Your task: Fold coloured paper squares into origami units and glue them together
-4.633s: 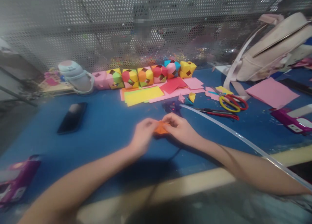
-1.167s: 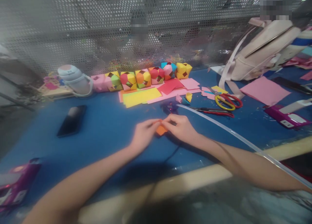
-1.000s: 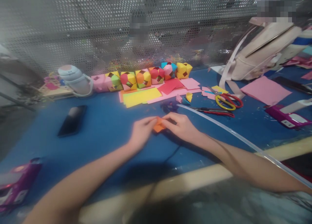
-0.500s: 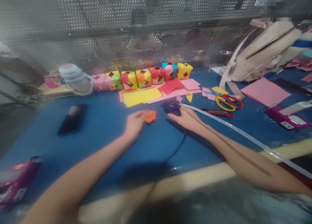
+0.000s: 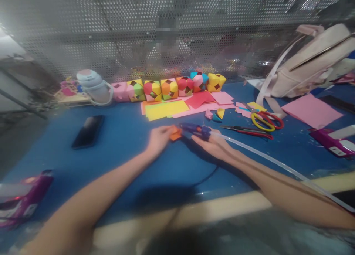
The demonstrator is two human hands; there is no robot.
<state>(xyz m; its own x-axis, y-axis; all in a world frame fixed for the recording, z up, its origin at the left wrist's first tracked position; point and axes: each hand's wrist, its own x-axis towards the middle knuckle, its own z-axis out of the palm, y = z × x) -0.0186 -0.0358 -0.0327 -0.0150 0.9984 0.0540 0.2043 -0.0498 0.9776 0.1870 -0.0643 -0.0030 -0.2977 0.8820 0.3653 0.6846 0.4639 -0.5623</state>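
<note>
Between the fingers of my left hand (image 5: 160,139) is a small folded orange paper piece (image 5: 175,133). My right hand (image 5: 215,142) is wrapped round a dark blue hot glue gun (image 5: 195,129), with a long clear glue stick (image 5: 260,153) running out of its back. The gun's nozzle points left, close against the orange piece; whether they touch I cannot tell. Just beyond the gun lie small folded pieces, one pink (image 5: 209,114), one teal (image 5: 217,118) and one yellow (image 5: 220,112).
Several folded paper balls (image 5: 169,89) line the back, behind paper sheets (image 5: 166,110). Scissors (image 5: 263,122) and tweezer-like tools (image 5: 246,130) lie to the right, near a backpack (image 5: 302,66). A phone (image 5: 88,131) and a bottle (image 5: 94,87) are at left. Purple toy-like vehicles (image 5: 36,196) flank the arms.
The glue gun has turned and come up beside the orange piece, its nozzle now pointing left at it. The teal piece behind it has come into sight. The whole view has shifted slightly.
</note>
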